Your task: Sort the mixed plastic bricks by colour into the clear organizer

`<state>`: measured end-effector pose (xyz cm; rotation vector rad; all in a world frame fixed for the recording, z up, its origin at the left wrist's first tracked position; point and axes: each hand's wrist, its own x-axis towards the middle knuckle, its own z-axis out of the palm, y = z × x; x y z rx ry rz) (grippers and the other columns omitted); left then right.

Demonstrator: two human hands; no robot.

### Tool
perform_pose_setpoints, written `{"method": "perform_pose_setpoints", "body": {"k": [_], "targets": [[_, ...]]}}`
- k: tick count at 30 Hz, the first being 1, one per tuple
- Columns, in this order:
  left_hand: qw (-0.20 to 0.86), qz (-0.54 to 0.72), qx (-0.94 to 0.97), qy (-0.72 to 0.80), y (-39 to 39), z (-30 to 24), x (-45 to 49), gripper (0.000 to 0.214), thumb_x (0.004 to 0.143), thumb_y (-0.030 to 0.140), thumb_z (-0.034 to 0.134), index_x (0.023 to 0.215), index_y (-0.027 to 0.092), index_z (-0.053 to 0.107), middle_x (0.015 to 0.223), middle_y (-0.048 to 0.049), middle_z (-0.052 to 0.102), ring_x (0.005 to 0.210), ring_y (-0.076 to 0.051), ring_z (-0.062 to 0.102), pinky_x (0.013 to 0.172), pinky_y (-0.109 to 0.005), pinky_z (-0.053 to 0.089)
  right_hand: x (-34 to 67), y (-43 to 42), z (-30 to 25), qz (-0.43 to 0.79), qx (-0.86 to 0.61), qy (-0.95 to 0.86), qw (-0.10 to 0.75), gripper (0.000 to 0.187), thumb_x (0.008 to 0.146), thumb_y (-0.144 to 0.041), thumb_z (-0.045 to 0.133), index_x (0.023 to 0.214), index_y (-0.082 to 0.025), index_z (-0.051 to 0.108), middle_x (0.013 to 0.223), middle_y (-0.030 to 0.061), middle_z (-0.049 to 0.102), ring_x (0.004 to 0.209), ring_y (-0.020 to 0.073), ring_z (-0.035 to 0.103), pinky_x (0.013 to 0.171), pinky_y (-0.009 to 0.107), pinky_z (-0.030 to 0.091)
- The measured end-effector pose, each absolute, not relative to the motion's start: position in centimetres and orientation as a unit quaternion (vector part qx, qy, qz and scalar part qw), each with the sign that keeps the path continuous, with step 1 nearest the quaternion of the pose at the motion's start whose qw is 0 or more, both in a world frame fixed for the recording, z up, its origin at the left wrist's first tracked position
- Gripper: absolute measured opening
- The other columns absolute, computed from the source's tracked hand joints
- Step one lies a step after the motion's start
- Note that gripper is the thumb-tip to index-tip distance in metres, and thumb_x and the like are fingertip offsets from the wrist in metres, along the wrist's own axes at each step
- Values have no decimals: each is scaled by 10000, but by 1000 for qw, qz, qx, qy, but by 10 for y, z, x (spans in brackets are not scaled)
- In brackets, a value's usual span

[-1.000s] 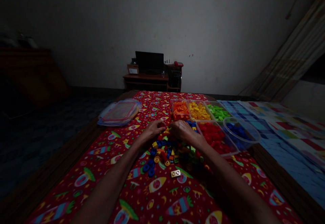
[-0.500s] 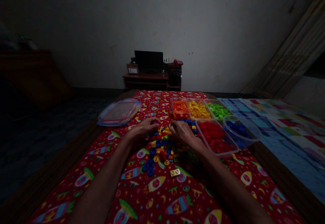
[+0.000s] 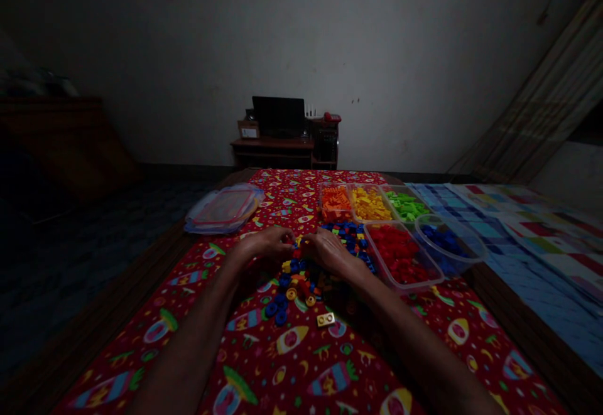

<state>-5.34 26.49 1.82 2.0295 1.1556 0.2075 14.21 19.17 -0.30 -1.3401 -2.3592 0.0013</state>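
My left hand [image 3: 273,241] hovers at the left far edge of a loose pile of building bricks [image 3: 296,267]. Its fingers are curved and apart from the thumb, and I see nothing between them. Close beside it, my right hand [image 3: 328,249] reaches into the pile with fingertips pressed together; whatever they hold is too small and dark to name. Blue, yellow, red, orange and green pieces are mixed here, partly hidden under the right hand. At the near side lie blue wheel-like pieces [image 3: 277,308] and a single gold two-stud brick [image 3: 325,319].
Right of the pile stand clear tubs of orange bricks [image 3: 336,203], yellow bricks [image 3: 370,204], green bricks [image 3: 406,206], red bricks [image 3: 398,253] and blue bricks [image 3: 443,242]. Stacked plastic lids [image 3: 223,209] lie at left on the red patterned cloth [image 3: 282,377]. A bed adjoins the right side.
My right hand has shifted slightly left and nearer, uncovering more blue pieces behind it. My left hand has dropped slightly, and the two hands are closer together. The view has shifted slightly.
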Motion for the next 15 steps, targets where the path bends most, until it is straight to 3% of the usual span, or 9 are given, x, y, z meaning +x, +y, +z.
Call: {"method": "perform_pose_setpoints", "body": {"k": [3, 7, 12, 15], "targets": [[371, 82, 804, 457, 264, 16, -48, 234, 628, 317, 597, 821, 207, 669, 626, 6, 660, 560, -173, 591, 477, -219, 418, 140, 199, -16, -23, -496, -841, 215, 162, 897, -205, 492, 936, -123, 626, 847, 94, 613, 827, 182, 529, 750, 279, 367], [345, 104, 819, 447, 267, 16, -47, 206, 648, 307, 581, 794, 201, 679, 642, -5, 666, 579, -181, 596, 492, -225, 428, 140, 201, -17, -18, -524, -826, 206, 161, 886, -176, 495, 964, -109, 619, 903, 116, 625, 854, 191, 535, 743, 278, 353], [320, 189, 828, 421, 277, 15, -50, 267, 665, 374, 609, 844, 194, 693, 788, -30, 704, 711, -201, 629, 601, -243, 480, 146, 199, -4, 65, -528, -815, 231, 159, 833, -145, 502, 948, -118, 609, 886, 97, 637, 831, 177, 546, 719, 260, 360], [371, 220, 804, 410, 276, 17, -48, 386, 667, 441, 633, 937, 170, 680, 900, -47, 702, 785, -215, 642, 659, -276, 511, 147, 203, 0, 122, -540, -787, 272, 162, 791, -153, 513, 914, -127, 616, 848, 70, 645, 758, 162, 546, 666, 249, 369]]}}
